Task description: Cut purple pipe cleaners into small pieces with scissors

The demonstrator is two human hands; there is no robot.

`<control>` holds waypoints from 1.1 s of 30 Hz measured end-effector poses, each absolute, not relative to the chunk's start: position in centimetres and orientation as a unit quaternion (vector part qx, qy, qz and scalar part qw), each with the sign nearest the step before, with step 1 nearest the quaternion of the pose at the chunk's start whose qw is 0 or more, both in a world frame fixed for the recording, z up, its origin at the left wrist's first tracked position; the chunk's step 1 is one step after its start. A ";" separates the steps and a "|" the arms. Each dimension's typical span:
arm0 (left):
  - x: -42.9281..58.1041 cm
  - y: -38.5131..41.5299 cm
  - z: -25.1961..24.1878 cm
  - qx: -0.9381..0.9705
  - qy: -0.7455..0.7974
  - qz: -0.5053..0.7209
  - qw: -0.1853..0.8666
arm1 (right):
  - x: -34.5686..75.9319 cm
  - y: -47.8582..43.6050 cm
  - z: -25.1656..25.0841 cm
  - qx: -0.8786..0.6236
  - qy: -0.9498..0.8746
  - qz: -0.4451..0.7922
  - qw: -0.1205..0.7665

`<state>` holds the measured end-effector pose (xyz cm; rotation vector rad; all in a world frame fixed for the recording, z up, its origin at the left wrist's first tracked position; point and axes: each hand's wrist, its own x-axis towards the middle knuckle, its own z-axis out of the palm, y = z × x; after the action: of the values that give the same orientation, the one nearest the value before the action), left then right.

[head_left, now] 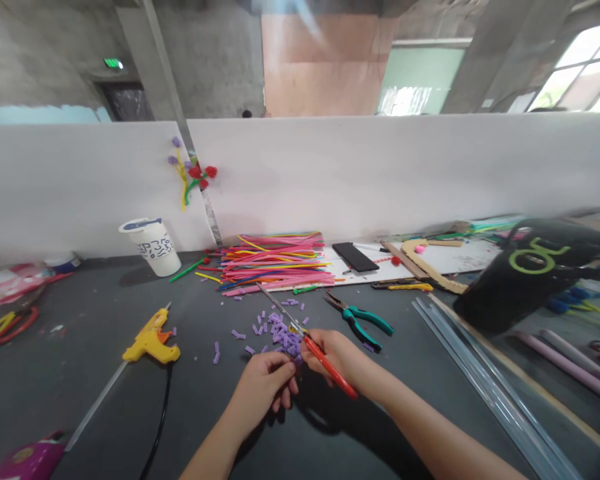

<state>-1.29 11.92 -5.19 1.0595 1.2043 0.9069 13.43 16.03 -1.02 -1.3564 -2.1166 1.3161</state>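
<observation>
My right hand [336, 353] is closed around red-handled scissors [300, 330], their blades pointing up and to the left over a heap of short purple pieces [279, 331] on the dark table. My left hand [266, 383] is curled with its fingertips pinched together beside the scissors' pivot; what it pinches is too small to name. Both hands meet at the near edge of the purple heap.
A bundle of pink and coloured pipe cleaners [280, 261] lies behind the heap. Teal-handled pliers [360, 320] lie to the right, a yellow glue gun [150, 340] to the left, a white cup [153, 245] by the white partition. Clear rods [475, 373] and a black bag [525, 273] sit at right.
</observation>
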 end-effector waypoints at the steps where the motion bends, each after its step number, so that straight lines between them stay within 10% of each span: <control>1: -1.3 11.9 -5.1 0.459 0.520 0.391 0.605 | 13.4 16.1 -1.1 -0.472 -0.740 0.455 0.151; 19: -1.6 12.1 -4.9 0.415 0.535 0.480 0.558 | 14.3 16.4 -1.2 -0.484 -0.751 0.415 0.170; 33: -2.3 12.1 -4.3 0.380 0.516 0.560 0.526 | 18.4 12.2 0.7 -0.518 -0.791 0.326 -0.006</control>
<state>-2.33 12.07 -4.29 0.9086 1.2341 1.3383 18.37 12.19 0.72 -1.6334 -2.4934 1.0269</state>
